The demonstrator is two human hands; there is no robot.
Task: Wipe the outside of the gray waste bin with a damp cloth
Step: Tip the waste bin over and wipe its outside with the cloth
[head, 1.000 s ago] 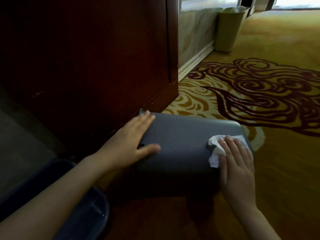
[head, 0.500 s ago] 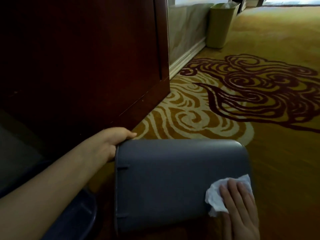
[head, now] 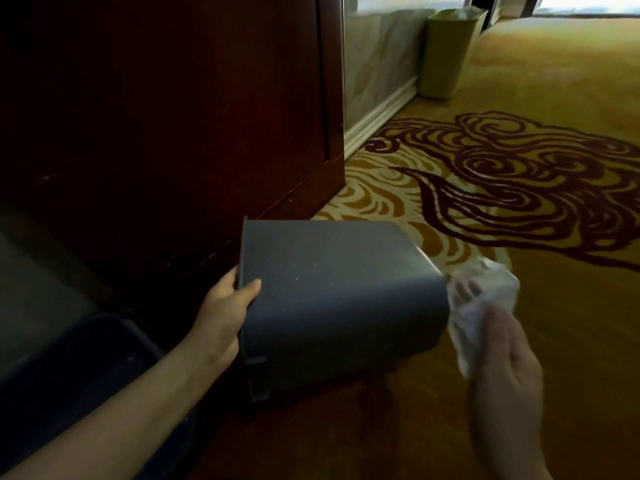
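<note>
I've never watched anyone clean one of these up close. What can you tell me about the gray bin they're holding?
The gray waste bin is a matte, plastic-looking box with rounded corners, tipped on its side over the patterned carpet. Its open rim faces left, base to the right. The left hand grips the rim, thumb on the outside. The right hand presses a white cloth against the base end. Pale specks dot its upper face.
</note>
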